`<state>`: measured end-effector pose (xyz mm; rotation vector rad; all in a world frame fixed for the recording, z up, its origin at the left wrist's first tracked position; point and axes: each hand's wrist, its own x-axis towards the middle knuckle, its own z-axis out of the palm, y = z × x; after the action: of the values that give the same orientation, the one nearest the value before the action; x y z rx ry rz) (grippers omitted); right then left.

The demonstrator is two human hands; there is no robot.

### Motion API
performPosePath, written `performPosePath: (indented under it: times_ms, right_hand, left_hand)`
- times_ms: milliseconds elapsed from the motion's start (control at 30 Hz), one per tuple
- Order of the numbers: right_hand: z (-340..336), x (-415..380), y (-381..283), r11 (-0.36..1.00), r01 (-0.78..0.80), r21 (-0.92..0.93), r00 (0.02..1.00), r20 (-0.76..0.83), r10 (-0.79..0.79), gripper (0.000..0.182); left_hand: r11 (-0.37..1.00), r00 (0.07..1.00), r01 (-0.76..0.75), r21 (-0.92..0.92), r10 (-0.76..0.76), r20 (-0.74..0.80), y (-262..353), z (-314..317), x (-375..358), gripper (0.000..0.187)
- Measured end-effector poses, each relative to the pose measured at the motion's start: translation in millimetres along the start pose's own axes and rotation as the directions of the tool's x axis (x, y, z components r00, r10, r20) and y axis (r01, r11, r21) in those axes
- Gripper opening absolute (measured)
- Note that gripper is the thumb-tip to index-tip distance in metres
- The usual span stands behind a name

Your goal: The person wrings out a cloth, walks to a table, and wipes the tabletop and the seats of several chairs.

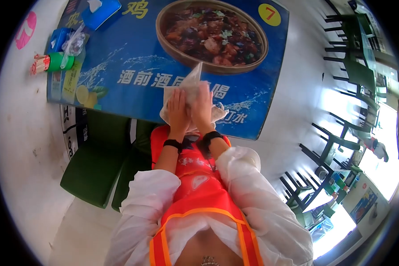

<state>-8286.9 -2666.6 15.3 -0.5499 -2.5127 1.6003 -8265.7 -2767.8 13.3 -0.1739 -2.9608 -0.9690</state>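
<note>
Both hands are over the near edge of a blue printed table (pixel 133 66). My left hand (pixel 178 111) lies flat on a pale folded cloth (pixel 168 94), its fingers stretched out and pointing away from me. Beside it, my right hand (pixel 202 106) is tilted on edge against the same cloth, fingers extended and somewhat blurred. A pointed corner of the cloth sticks up beyond the fingers, and a crumpled part shows to the right of my right hand. Each wrist has a black band.
At the table's far left stand a green holder (pixel 60 61) with wrapped chopsticks, a plastic bag (pixel 74 44) and a blue tissue box (pixel 101 13). Green chairs (pixel 95 155) are at the near left. More chairs (pixel 337 137) and tables stand along the right.
</note>
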Motion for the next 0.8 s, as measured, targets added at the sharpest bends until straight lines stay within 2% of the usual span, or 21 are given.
performPosePath:
  times_ms: [33,67,100,200,233,367,433,467,533,667,733,800]
  right_hand:
    - [3.6,-4.3,0.0,0.935,0.190,-0.300,0.974,0.174,-0.142,0.054]
    - [7.7,-6.3,1.0,0.749,0.402,-0.526,0.900,0.378,-0.218,0.055]
    - [12.8,-3.0,-1.2,0.723,0.398,-0.565,0.907,0.358,-0.220,0.056]
    - [25.7,15.3,-6.0,0.662,0.466,-0.587,0.878,0.398,-0.265,0.056]
    - [29.8,26.0,-7.5,0.640,0.506,-0.579,0.856,0.429,-0.288,0.056]
    - [45.8,63.1,-21.7,0.613,0.551,-0.566,0.826,0.476,-0.303,0.055]
    - [55.6,78.0,-26.5,0.650,0.466,-0.600,0.883,0.367,-0.294,0.055]
    - [60.2,83.6,-28.8,0.652,0.468,-0.597,0.881,0.375,-0.288,0.055]
    - [68.8,94.5,-32.9,0.632,0.380,-0.676,0.925,0.281,-0.256,0.056]
    - [91.6,117.0,-40.9,0.644,0.346,-0.682,0.938,0.231,-0.259,0.058]
    - [102.7,128.8,-44.5,0.636,0.357,-0.684,0.934,0.240,-0.265,0.058]
    - [111.8,142.1,-50.0,0.621,0.408,-0.669,0.913,0.298,-0.280,0.058]
  left_hand:
    - [0.998,1.000,0.013,0.062,-0.011,-0.022,-3.1,-4.5,3.2,0.052]
    - [0.992,0.999,0.028,0.123,-0.022,-0.045,-6.1,-7.8,7.3,0.050]
    - [0.991,0.999,0.040,0.125,-0.035,-0.040,-11.1,-7.2,10.0,0.050]
    - [0.961,0.993,0.069,0.267,-0.039,-0.116,-23.6,-1.2,15.1,0.046]
    - [0.961,0.994,0.078,0.266,-0.054,-0.096,-24.0,-1.4,16.4,0.046]
    - [0.922,0.962,0.214,0.323,-0.141,-0.234,-31.0,2.0,53.4,0.043]
    - [0.906,0.940,0.275,0.321,-0.182,-0.290,-34.9,1.4,71.3,0.044]
    - [0.903,0.939,0.282,0.324,-0.190,-0.287,-36.0,2.0,79.6,0.044]
    - [0.859,0.886,0.397,0.322,-0.267,-0.379,-37.0,5.2,92.8,0.046]
    - [0.796,0.826,0.512,0.322,-0.354,-0.439,-41.1,12.7,108.2,0.046]
    - [0.751,0.763,0.592,0.292,-0.404,-0.505,-44.5,13.5,123.3,0.043]
    - [0.734,0.742,0.613,0.293,-0.406,-0.534,-48.7,14.3,135.6,0.043]
